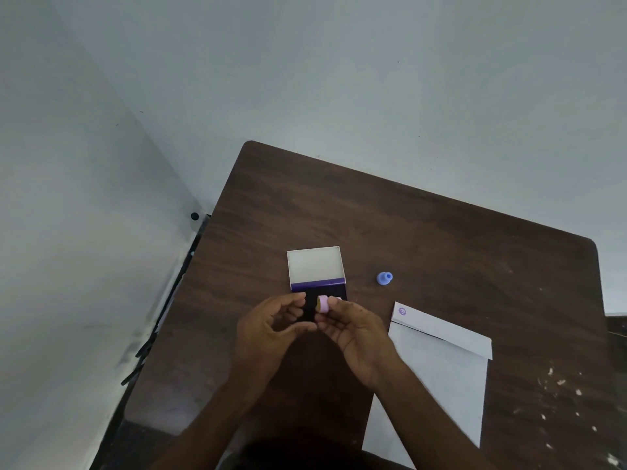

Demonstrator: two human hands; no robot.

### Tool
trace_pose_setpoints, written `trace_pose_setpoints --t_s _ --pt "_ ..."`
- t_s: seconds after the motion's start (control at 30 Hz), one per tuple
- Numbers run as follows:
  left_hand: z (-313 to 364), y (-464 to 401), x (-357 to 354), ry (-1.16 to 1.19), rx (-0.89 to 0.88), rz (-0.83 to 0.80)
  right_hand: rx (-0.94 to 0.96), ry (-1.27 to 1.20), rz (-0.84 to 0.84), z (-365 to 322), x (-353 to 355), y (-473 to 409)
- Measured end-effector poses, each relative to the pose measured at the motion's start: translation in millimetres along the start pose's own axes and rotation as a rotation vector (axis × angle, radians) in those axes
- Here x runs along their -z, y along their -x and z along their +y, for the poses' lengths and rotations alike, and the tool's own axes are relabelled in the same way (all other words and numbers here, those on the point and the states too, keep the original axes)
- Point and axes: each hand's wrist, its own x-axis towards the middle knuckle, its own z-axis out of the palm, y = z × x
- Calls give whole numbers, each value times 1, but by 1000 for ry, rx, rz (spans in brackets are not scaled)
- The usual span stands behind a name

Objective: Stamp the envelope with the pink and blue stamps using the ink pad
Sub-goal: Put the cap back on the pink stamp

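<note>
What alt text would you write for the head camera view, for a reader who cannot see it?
A person's right hand holds a small pink round stamp over an open dark ink pad with a white lid, the left hand beside it. On the brown wooden table, a blue plastic stamp stands apart, near a white paper envelope bearing one purple mark.

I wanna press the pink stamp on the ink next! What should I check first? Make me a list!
1. Pink stamp held in the right hand: ok.
2. Ink pad lid open: ok.
3. Stamp face pointing down at the ink: not ok, the stamp lies sideways.
4. Left hand clear of the ink pad: not ok, its fingers hover over the pad.
5. Envelope flat on the table, ready: ok, one purple mark on its flap.
6. Blue stamp out of the way: ok.
</note>
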Motion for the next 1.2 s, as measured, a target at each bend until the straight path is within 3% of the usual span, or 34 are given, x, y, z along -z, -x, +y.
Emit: trace_pose_setpoints --t_s 0.1,0.27,0.43,0.87,1.0,1.2 --pt "-3 -1 0 -43 31 -10 181 230 100 -21 9 -4" --pt "-8 -6 -10 -68 87 -144 574 973 428 -57 26 -28" --pt "1 -22 -35 -91 68 -196 693 1395 527 -75 39 -67" --pt "16 -50 -65 -166 73 -189 707 1631 510 -67 50 -88" --pt "13 -50 -63 -174 98 -200 720 1527 497 -70 62 -87" --pt "6 -48 -61 -161 132 -197 588 1484 529 -76 79 -80"
